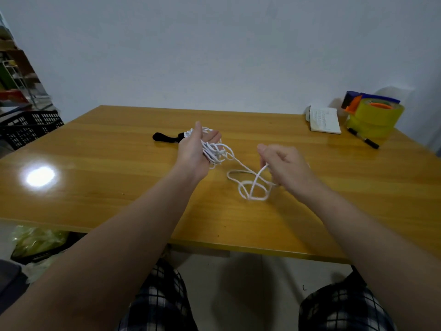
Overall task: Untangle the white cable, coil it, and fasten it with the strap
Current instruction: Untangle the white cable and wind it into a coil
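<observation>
Head view: the left hand lies palm up above the glossy wooden table, fingers nearly straight, thumb raised, the tangled bundle of thin white cable lying across it. The right hand pinches one strand with curled fingers, and loose loops rest on the tabletop near it. A black fabric strap lies just left of the left hand; at far left a black slatted plastic crate hides its contents, and at far right a blue-and-orange tape dispenser carries a yellow tape roll.
</observation>
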Available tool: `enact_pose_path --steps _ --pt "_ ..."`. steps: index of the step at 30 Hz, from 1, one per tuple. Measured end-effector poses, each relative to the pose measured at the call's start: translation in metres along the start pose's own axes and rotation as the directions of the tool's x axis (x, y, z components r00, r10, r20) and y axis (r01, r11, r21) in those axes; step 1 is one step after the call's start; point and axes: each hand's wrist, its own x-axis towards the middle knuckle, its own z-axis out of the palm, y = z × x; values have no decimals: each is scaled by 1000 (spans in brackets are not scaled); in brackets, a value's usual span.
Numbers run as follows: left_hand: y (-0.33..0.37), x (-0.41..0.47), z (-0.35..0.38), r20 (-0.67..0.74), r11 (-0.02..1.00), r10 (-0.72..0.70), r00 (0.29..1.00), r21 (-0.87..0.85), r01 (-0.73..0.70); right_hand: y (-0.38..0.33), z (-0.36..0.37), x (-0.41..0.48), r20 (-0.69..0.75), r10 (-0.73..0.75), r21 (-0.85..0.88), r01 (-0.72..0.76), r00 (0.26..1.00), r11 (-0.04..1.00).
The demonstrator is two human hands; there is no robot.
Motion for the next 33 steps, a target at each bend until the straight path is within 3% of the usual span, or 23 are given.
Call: enact_pose_path --steps 2,4,6,10,13,15,18,22,23,28,33 --pt "-3 -4 8 31 1000 -2 1000 -12 3 5 4 10 22 108 -212 -101 994 972" --pt "-1 -5 14 57 999 7 998 -51 -4 9 4 18 128 184 -473 -103 974 875" --pt "4 -3 19 65 996 13 998 -92 -7 9 3 21 261 227 -662 3 938 750" --pt "3 -6 32 5 994 44 999 -101 -43 -7 6 15 417 283 -851 261 864 457" --pt "-5 -1 29 -60 984 149 987 107 -142 -13 12 12 490 107 -861 460 865 218" --pt "-6 4 21 -81 927 274 958 286 -241 -15 10 12 489 27 -853 472 872 225" --pt "-7 8 6 -84 805 393 916 514 -298 -12 -6 15 441 53 -863 407 896 300" --pt "-13 5 4 55 580 483 874 727 -366 -4 -16 15 409 -15 -865 392 913 313" --pt "-15 5 6 60 578 455 888 739 -346 -4 -16 14 419 -57 -847 413 906 334" --pt "-18 3 18 -23 794 114 993 603 -77 -17 -19 12 413 -164 -812 443 896 379" --pt "-15 -9 27 93 819 10 996 570 -62 -32 -19 14 415 -257 -762 488 873 427"
